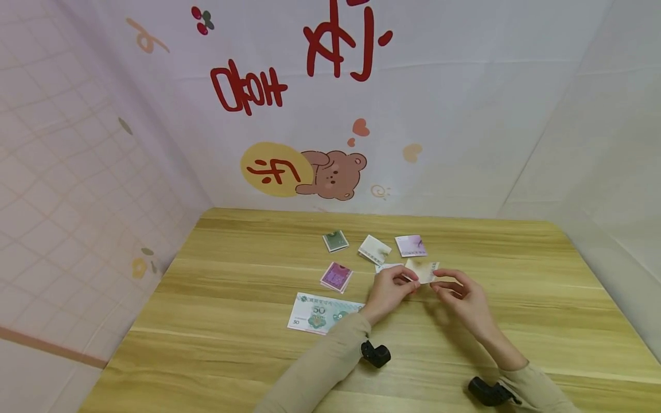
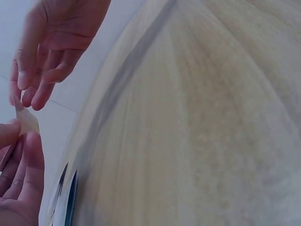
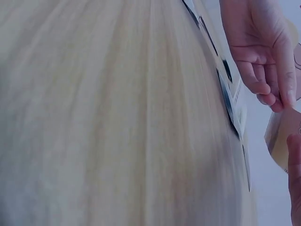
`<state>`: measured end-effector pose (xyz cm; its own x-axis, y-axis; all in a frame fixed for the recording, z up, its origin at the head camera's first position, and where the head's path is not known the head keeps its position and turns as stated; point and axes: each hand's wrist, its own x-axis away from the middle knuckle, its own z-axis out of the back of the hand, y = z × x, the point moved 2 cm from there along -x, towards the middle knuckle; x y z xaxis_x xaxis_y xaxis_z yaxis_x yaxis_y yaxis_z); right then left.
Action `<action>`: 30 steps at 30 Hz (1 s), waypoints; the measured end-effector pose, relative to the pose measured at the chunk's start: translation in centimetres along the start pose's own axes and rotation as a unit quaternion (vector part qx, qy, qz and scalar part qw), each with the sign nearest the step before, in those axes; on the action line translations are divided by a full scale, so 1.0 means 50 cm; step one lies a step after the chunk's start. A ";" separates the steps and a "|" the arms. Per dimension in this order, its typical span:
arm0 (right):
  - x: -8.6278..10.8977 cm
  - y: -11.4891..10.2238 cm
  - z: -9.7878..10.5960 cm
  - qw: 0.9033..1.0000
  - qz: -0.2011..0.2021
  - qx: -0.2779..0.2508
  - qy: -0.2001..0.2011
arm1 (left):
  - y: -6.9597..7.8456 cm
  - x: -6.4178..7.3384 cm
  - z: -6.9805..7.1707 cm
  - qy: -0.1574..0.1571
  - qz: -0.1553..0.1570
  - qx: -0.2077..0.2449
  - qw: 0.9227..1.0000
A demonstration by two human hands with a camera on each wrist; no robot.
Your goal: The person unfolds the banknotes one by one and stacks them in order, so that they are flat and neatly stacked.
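A pale yellowish folded banknote (image 1: 422, 271) is held up over the table between my hands. My left hand (image 1: 391, 291) pinches its lower left edge between thumb and fingers, as the right wrist view shows with the note (image 3: 283, 134) hanging from the fingertips. My right hand (image 1: 467, 301) is at the note's right edge, fingers loosely bent and thumb apart from the index finger. In the left wrist view the right hand's fingertips (image 2: 36, 101) sit right by the note's upper tip. Partly hidden behind my left hand lies a bluish note (image 1: 384, 267).
Folded notes lie toward the back: a green one (image 1: 335, 241), a whitish one (image 1: 374, 249) and a pale purple one (image 1: 411, 245). Nearer stands a magenta folded note (image 1: 337, 276). A flat green 50 note (image 1: 317, 312) extends under the left forearm. A printed cloth wall (image 1: 454, 172) borders the table.
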<state>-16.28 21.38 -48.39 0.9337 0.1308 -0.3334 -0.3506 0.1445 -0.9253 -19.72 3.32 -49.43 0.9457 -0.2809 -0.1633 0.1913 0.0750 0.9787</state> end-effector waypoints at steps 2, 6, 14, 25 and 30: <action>-0.002 0.000 -0.004 1.000 0.004 0.000 0.004 | -0.001 0.001 0.001 0.000 -0.008 -0.008 1.000; -0.006 0.001 -0.009 1.000 0.006 -0.004 0.020 | 0.000 0.003 0.002 0.000 -0.023 -0.030 0.999; -0.007 -0.001 -0.008 0.999 0.016 -0.015 0.031 | 0.012 0.005 0.004 0.023 -0.071 -0.090 0.993; -0.012 -0.002 -0.014 1.000 0.014 -0.012 0.009 | 0.028 0.008 0.001 -0.018 -0.087 -0.096 0.991; -0.013 -0.008 -0.024 1.000 0.014 0.011 0.009 | 0.033 0.007 -0.002 -0.024 -0.067 -0.003 0.997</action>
<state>-16.67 20.05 -47.99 0.9249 0.1173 -0.3616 -0.3771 0.1631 -0.9117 -19.04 3.41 -47.90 0.8983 -0.3337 -0.2858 0.3163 0.0397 0.9478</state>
